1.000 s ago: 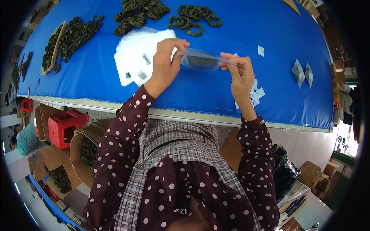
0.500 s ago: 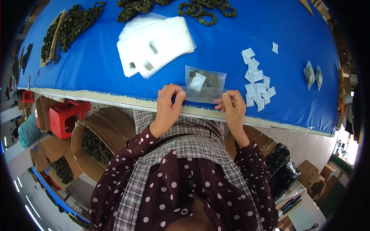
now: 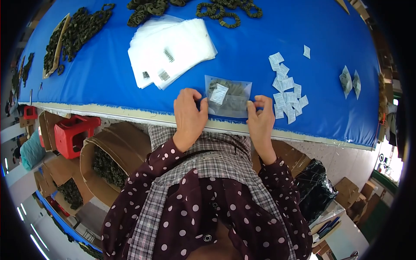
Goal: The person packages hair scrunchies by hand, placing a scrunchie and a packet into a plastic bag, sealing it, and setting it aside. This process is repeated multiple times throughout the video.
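A clear plastic bag (image 3: 236, 104) lies on the blue table near its front edge, with dark green scrunched fabric and a white printed slip (image 3: 219, 94) visible inside. My left hand (image 3: 189, 115) is at the bag's left edge, thumb beside the plastic and fingers apart from it. At the lower right edge is my right hand (image 3: 261, 123), its thumb tip against or just beside the bag and its fingers bent, with a gap between them. Neither hand visibly grips anything.
A stack of clear bags (image 3: 173, 50) lies behind my left hand. White slips (image 3: 286, 84) are scattered at the right, two small filled packets (image 3: 346, 82) farther right. Green scrunchies (image 3: 229, 19) lie at the back. Below the table are a red stool (image 3: 71, 138) and a carton (image 3: 89, 167).
Both hands have let go of the bag's near flap, which now lies flat instead of being stretched between them. My fingers have spread apart, and the bag has shifted slightly left in view.
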The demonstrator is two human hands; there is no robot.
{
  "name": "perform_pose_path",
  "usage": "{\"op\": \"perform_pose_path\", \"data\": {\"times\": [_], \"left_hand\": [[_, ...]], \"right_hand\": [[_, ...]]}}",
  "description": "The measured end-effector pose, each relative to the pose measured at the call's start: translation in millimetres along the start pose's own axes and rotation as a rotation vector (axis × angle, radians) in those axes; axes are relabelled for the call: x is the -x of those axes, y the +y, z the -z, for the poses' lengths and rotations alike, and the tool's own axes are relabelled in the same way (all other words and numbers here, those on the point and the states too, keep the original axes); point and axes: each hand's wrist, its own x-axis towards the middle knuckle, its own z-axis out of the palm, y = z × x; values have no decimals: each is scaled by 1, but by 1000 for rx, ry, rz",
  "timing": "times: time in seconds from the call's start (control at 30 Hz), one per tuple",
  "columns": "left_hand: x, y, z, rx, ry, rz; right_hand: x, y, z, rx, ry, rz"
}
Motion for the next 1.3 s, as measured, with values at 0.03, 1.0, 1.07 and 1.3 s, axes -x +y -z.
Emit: {"op": "perform_pose_path", "data": {"times": [0.03, 1.0, 1.07, 1.3], "left_hand": [[-1, 0, -3, 12, 70, -142], [-59, 21, -7, 86, -425, -876], [-130, 47, -5, 134, -32, -900], [-277, 36, -30, -479, 302, -455]], "right_hand": [[1, 5, -2, 88, 93, 255], [-147, -10, 97, -561, 255, 95], [-173, 2, 93, -48, 132, 488], [-191, -9, 88, 351, -17, 553]]}}
